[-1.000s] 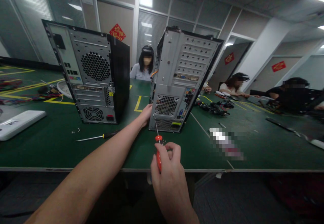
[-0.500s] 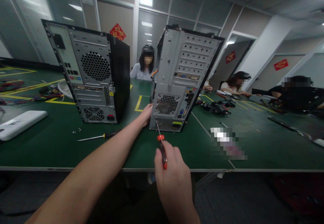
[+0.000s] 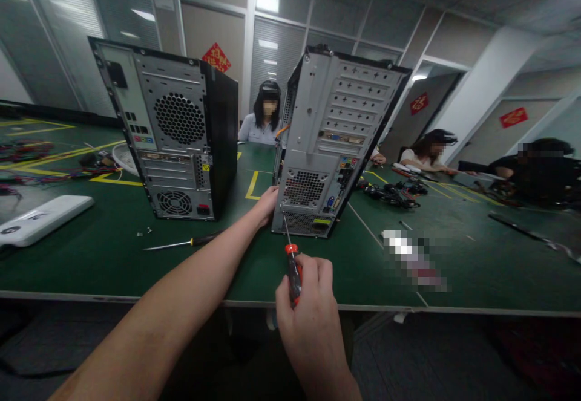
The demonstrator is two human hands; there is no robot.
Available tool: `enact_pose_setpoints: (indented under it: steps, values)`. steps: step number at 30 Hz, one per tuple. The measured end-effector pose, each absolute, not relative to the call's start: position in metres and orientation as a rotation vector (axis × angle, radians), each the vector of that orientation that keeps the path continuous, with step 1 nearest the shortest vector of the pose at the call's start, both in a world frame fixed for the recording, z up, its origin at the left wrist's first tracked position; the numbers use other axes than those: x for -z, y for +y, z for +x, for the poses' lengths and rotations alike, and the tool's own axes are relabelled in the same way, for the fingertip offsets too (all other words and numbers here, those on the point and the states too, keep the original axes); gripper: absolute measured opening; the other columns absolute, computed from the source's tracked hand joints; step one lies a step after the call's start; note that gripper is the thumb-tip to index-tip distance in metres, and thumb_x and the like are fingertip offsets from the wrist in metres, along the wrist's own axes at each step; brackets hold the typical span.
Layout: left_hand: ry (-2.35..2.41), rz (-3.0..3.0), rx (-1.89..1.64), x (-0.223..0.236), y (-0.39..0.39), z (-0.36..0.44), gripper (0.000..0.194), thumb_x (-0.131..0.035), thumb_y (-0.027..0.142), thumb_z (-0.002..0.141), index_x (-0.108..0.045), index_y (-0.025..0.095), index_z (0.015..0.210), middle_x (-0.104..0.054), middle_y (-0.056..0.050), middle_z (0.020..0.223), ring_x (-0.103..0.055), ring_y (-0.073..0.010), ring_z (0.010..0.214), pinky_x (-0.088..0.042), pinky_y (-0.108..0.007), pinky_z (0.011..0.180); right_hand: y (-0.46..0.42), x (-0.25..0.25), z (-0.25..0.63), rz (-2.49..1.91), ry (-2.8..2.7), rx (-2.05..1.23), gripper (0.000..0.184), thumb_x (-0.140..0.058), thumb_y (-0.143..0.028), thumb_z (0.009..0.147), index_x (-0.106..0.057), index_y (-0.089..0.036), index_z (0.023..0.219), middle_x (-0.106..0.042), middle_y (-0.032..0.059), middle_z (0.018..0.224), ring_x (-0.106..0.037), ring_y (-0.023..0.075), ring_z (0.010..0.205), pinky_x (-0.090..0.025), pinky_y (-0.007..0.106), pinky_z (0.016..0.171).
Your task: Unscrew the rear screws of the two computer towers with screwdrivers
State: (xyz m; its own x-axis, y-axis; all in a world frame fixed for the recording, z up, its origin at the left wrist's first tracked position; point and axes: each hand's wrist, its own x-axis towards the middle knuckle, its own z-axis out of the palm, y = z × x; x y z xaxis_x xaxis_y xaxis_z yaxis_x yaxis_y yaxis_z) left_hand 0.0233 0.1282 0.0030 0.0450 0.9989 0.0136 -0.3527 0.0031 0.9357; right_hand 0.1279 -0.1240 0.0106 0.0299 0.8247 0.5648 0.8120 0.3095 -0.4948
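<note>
Two bare hands are working at the table [image 3: 354, 280] in front of me, and the right hand [image 3: 313, 310] is closing its fingers around a red-and-black screwdriver [image 3: 294, 273]. Right now the shaft is pointing up at the case, and the tip looks to be meeting the panel near its lower left corner, so I'd guess it's sitting on a screw. Can't make out the screw head, though.

A yellow-collared screwdriver [image 3: 170, 245] is lying just beside the left forearm, with a few small metal bits [image 3: 140, 234] resting near it. The left hand [image 3: 264, 206] is pressing against the side of the PC tower [image 3: 311, 95], but its fingertips are hiding, so I can't tell if it's really grasping.

That tower is standing upright straight ahead, right of the other PC tower [image 3: 181, 117], and showing its grey metal back: slot covers up top, a blue video port, colored audio jacks, square vent mesh and a green label down low. An orange cable [image 3: 282, 130] is poking out at its left edge.

Farther back, black cables [image 3: 394, 192] are lying in a tangle, and a person [image 3: 258, 126] is sitting across the table.
</note>
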Motion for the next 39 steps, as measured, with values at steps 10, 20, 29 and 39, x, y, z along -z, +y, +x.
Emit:
enact_pose_setpoints:
  steps: [10, 20, 29, 39]
  values:
    - [0.924, 0.981, -1.308, -0.0040, 0.1270, 0.0220, 0.039, -0.071, 0.041, 0.085, -0.062, 0.019, 0.116, -0.073, -0.006, 0.092, -0.070, -0.0215, 0.087, -0.054, -0.034, 0.079, -0.1239, -0.0092, 0.1295, -1.532, -1.815, 0.100, 0.029, -0.047, -0.024, 0.100, -0.061, -0.019, 0.125, -0.061, 0.0082, 0.100, -0.067, 0.0207, 0.074, -0.050, 0.030, 0.061]
    - [0.917, 0.969, -1.297, -0.0044, 0.1261, 0.0222, 0.045, -0.073, 0.044, 0.083, -0.062, 0.020, 0.119, -0.073, -0.006, 0.088, -0.070, -0.0230, 0.084, -0.055, -0.037, 0.081, -0.1214, -0.0108, 0.1302, -1.518, -1.770, 0.000, 0.029, -0.042, -0.033, 0.105, -0.061, -0.019, 0.122, -0.066, 0.0090, 0.098, -0.069, 0.0235, 0.084, -0.054, 0.034, 0.073]
    - [0.921, 0.990, -1.323, 0.0002, 0.1310, 0.0229, 0.041, -0.076, 0.045, 0.079, -0.064, 0.020, 0.110, -0.074, -0.006, 0.091, -0.070, -0.0216, 0.087, -0.054, -0.034, 0.080, -0.1240, -0.0133, 0.1257, -1.490, -1.712, -0.012, 0.017, -0.049, -0.013, 0.088, -0.051, -0.021, 0.103, -0.055, 0.0058, 0.099, -0.065, 0.0204, 0.077, -0.052, 0.032, 0.064]
    - [0.914, 0.996, -1.330, 0.0004, 0.1314, 0.0229, 0.047, -0.078, 0.048, 0.077, -0.064, 0.020, 0.113, -0.074, -0.007, 0.092, -0.070, -0.0227, 0.089, -0.053, -0.036, 0.083, -0.1245, -0.0104, 0.1311, -1.417, -1.718, 0.059, 0.021, -0.047, -0.022, 0.099, -0.057, -0.018, 0.117, -0.065, 0.0099, 0.103, -0.069, 0.0228, 0.085, -0.055, 0.034, 0.069]
